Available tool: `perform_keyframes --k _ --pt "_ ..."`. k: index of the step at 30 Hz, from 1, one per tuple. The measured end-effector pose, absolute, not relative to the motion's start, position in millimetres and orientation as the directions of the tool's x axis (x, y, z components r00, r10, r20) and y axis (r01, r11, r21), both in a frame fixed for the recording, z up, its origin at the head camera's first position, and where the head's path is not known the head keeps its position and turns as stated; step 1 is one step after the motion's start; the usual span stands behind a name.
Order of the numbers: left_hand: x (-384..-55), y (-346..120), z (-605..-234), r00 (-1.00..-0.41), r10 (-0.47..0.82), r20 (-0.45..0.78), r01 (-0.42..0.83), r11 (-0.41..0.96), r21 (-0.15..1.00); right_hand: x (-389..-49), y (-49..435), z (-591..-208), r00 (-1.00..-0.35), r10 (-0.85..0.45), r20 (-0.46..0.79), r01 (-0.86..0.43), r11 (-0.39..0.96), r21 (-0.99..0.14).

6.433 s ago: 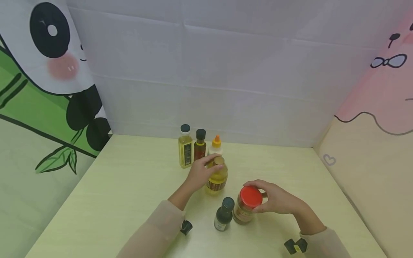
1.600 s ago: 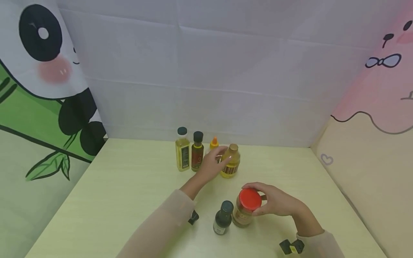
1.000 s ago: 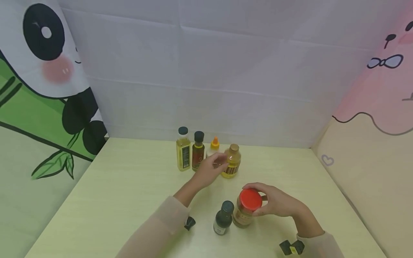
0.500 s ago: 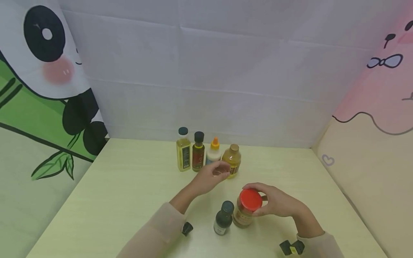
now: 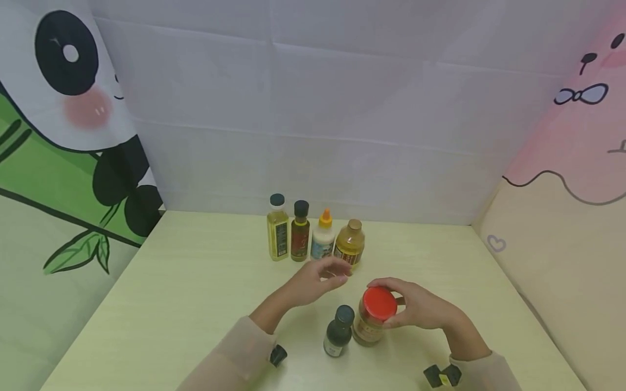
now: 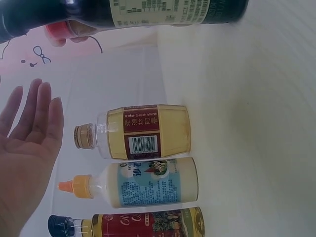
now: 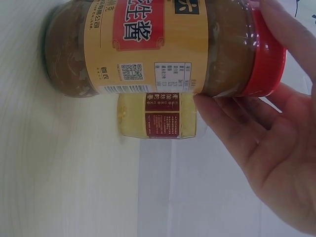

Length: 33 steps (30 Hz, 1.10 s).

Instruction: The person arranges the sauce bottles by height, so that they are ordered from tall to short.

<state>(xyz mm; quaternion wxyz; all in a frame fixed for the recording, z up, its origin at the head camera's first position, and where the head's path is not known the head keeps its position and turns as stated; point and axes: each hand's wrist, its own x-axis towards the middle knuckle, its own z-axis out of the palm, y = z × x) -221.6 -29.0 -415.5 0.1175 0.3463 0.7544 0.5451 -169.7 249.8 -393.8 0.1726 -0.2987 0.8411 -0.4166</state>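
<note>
My left hand (image 5: 313,282) hovers with relaxed fingers and nothing in them, just in front of the cooking oil bottle (image 5: 350,241). That bottle has a tan cap and a dark red label, and stands upright at the right end of a row. Beside it is the salad dressing squeeze bottle (image 5: 323,243) with an orange nozzle. My right hand (image 5: 423,305) grips the peanut butter jar (image 5: 368,326) near its red lid, thumb on one side and fingers on the other; the jar stands on the table. A dark sauce bottle (image 5: 337,332) stands just left of it.
A red-labelled oil bottle (image 5: 300,239) and a square pale-yellow oil bottle (image 5: 278,234) make up the left of the back row. Behind the pale table (image 5: 195,271) hangs a white cloth (image 5: 313,136), with cartoon-printed cloths at both sides.
My left hand moved the cooking oil bottle back and rightward to the row's end, let go of it, and drew back toward me. The right hand and peanut butter jar have stayed put.
</note>
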Motion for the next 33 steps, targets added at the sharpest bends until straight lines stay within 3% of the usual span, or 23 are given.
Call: perform_keyframes --k 13,21,33 --pt "-213 -39 -423 -0.585 0.784 0.206 0.350 0.015 0.937 -170 250 -394 -0.763 -0.645 -0.040 -0.363 0.479 -0.799" --pt "-209 -43 -421 -0.490 0.854 0.177 0.349 0.006 0.937 -169 250 -393 -0.766 -0.641 -0.046 -0.357 0.484 -0.799" --pt "-204 -41 -424 -0.496 0.865 0.075 0.341 0.115 0.933 -171 251 -396 -0.765 -0.643 -0.030 -0.363 0.469 -0.805"
